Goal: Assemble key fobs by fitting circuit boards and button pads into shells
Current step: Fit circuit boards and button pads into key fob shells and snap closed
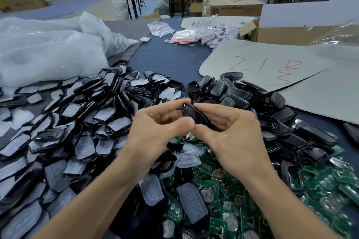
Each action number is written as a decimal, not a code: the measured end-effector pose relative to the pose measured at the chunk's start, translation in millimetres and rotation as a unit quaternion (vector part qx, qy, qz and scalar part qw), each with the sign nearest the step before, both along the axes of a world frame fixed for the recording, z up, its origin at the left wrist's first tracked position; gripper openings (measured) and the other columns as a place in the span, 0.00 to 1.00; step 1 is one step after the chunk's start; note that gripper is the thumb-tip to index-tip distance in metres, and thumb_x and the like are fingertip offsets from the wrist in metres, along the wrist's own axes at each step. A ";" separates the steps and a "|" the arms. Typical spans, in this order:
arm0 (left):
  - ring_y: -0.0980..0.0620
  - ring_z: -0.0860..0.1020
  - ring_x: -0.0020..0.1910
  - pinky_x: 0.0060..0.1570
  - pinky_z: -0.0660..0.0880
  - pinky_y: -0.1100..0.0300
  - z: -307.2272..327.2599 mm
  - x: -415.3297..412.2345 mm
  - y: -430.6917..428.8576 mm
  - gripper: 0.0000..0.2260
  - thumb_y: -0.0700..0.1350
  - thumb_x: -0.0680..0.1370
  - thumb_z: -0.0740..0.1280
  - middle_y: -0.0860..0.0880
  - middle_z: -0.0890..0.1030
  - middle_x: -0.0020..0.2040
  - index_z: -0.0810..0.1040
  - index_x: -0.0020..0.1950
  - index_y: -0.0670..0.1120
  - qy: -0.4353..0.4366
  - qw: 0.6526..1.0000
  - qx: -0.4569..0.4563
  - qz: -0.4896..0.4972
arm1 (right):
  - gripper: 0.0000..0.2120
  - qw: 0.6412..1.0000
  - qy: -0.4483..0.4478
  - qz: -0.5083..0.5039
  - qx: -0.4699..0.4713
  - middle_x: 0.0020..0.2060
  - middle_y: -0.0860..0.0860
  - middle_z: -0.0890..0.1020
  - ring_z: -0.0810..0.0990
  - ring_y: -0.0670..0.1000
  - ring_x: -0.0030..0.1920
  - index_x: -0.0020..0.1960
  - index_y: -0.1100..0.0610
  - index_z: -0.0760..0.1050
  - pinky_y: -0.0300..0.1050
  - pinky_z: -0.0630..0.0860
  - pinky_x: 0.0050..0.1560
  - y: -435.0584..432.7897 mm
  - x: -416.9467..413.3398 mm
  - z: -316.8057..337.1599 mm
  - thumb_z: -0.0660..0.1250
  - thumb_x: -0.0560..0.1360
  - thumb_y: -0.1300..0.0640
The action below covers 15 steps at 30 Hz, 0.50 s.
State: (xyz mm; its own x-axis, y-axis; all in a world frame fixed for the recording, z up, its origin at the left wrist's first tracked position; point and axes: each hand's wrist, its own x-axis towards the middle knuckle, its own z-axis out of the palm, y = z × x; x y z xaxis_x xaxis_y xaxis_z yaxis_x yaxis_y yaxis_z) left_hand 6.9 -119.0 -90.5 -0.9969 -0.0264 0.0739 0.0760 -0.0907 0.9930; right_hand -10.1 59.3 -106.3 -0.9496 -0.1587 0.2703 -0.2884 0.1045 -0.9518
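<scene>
Head view. Holding one black shell (pixel 194 115) up over the tabletop (pixel 171 58), between both hands, above the heaps. Long axis slanted: far end up and leftward, near end down and rightward, a glossy dark face turned to the camera. Impossible to tell what sits inside it.

Left hand (pixel 155 128): grip clamped on the shell's upper-left end, forefinger above, thumb below. Right hand (pixel 233 136): grip likewise clamped on the shell, forefinger at the top edge, thumb underneath, covering the lower-right end.

Below and to the left, a heap of shells with pads (pixel 77 112), far too many to count, cut off at the left edge. To the right, a heap of bare shells (pixel 242 93), also uncountable. At lower right, a spread of green circuit boards (pixel 223 190), overlapping, partly blurred, partly hidden under the right forearm. Among them at least three loose translucent button pads (pixel 187 160).

Further back: one grey sheet (pixel 262 60) with red scrawl, not legible for certain; white plastic bags (pixel 48 50); one cardboard box (pixel 291 33), cut off by a bag.
</scene>
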 end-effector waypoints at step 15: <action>0.48 0.87 0.47 0.49 0.82 0.61 -5.5 -4.9 -5.1 0.21 0.40 0.66 0.80 0.42 0.88 0.50 0.88 0.59 0.48 0.017 0.999 0.023 -0.018 | 0.19 0.994 -0.070 0.050 -0.060 0.49 0.46 0.89 0.88 0.48 0.52 0.57 0.48 0.86 0.49 0.83 0.56 2.2 -6.7 -3.0 0.81 0.68 0.62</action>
